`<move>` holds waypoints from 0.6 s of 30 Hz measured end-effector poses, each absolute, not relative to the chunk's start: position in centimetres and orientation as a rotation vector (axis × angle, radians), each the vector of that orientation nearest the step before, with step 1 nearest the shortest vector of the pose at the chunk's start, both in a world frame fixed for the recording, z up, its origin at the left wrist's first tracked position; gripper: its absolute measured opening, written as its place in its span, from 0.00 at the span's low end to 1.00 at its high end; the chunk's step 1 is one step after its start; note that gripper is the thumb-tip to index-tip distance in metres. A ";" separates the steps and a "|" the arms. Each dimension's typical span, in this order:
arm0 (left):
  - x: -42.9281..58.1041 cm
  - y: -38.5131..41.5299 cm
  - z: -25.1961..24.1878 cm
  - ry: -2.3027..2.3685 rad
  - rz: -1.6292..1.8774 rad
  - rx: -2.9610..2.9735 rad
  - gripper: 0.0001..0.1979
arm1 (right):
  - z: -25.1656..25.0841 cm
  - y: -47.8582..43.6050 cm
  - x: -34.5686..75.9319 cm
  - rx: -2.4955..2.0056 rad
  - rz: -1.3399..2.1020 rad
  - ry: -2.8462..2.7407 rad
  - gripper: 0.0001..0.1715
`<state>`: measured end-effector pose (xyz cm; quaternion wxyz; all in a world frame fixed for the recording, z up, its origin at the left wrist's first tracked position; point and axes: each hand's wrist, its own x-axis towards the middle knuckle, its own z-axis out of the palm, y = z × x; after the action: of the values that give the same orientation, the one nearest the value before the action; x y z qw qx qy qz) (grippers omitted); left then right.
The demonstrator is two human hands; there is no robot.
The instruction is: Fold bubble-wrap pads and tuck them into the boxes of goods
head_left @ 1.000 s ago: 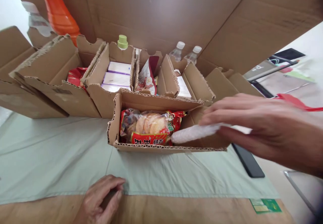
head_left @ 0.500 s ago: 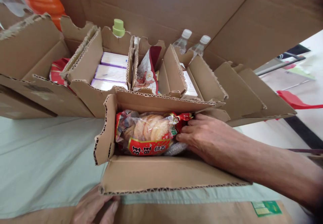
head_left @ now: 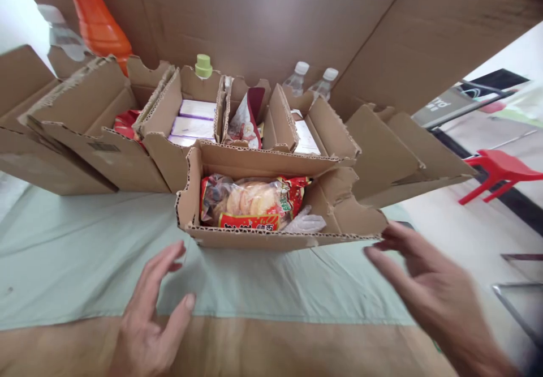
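An open cardboard box stands on a pale green cloth in front of me. Inside lie a red bag of rice crackers and, at its right, a white plastic-wrapped packet. My left hand hovers open over the cloth, just short of the box's front left corner. My right hand is open too, fingers spread, its tips close to the box's front right corner. Neither hand holds anything.
Behind stand several open cardboard boxes: one with white and purple packs, one with a snack bag. A green-capped bottle, two water bottles and an orange bottle stand by a cardboard wall. A red stool is at right.
My right hand put the white packet into the box beside the crackers, then drew back out, empty. My left hand lifted and opened. The front flap that hung forward is back up.
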<state>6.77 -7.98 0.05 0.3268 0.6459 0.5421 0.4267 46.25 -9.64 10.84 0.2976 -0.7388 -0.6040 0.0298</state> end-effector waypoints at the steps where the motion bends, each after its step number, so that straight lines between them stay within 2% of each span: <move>1: 7.1 -7.1 0.5 1.417 1.116 1.669 0.35 | 9.5 -9.4 45.0 -1.936 0.159 -1.614 0.24; 3: 8.5 -5.4 1.5 1.368 1.139 1.600 0.41 | 7.4 -8.2 42.8 -1.878 0.278 -1.604 0.26; 7: 12.4 -3.3 3.5 1.198 1.186 1.465 0.40 | 5.5 -6.5 40.3 -1.758 0.448 -1.563 0.28; 10: 14.1 -5.0 3.4 1.153 1.223 1.406 0.39 | 5.2 -8.8 40.3 -1.768 0.437 -1.497 0.26; 13: 13.2 -9.3 1.7 1.199 1.141 1.390 0.31 | 4.5 -14.2 40.9 -1.859 0.402 -1.472 0.21; 16: 9.6 -12.8 0.3 1.295 1.081 1.411 0.21 | 3.5 -18.1 39.2 -1.801 0.450 -1.523 0.23; 18: 6.9 -13.0 0.5 1.366 1.154 1.435 0.23 | 3.2 -18.0 36.5 -1.723 0.541 -1.547 0.22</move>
<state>6.92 -13.03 0.55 0.4118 0.5702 0.5430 0.4587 36.49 -17.96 3.25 0.3726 -0.6724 -0.6037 0.2112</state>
